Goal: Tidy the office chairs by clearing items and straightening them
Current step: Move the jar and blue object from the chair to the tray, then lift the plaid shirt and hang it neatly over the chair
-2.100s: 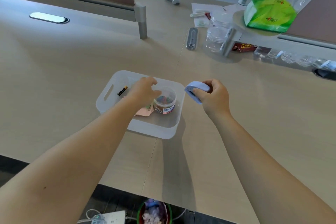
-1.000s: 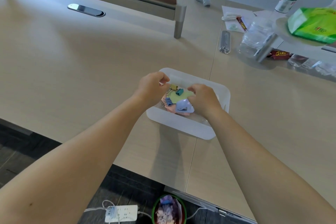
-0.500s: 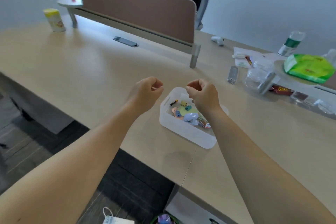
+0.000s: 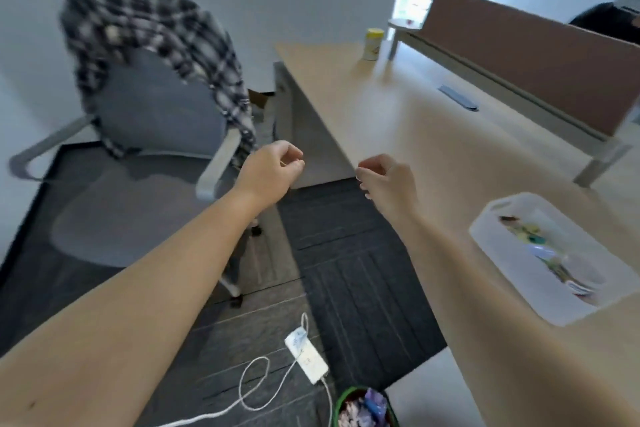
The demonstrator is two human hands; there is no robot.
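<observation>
The office chair (image 4: 138,163) stands on the floor to the left of the desk (image 4: 450,156), well apart from the desk edge, with its seat turned toward the camera. Grey seat, grey backrest, light grey armrests. A black-and-white plaid shirt (image 4: 152,45) hangs draped over the top of the backrest; one end trails down the desk-facing side of the chair, past the nearer armrest. The image is motion-blurred here, so finer detail of the shirt cannot be told.

Left hand (image 4: 270,173): held in the air between the chair and the desk corner, just beside the nearer armrest. Fingers curled inward, thumb against the fingertips. Nothing visible in the grip. No contact with chair or shirt.

Right hand (image 4: 388,180): held in the air in front of the near edge of the desk, near the left hand but apart from it. Fingers loosely curled, holding nothing.

On the desk, to the right of the right forearm, a translucent white bin (image 4: 540,260) holds small mixed items. A yellow-lidded container (image 4: 374,43) stands at the far end of the desk, beside the brown partition (image 4: 540,59).

On the floor below the desk edge: a white power strip (image 4: 306,359) with a looped cord, and a green-rimmed waste bin (image 4: 363,407).
</observation>
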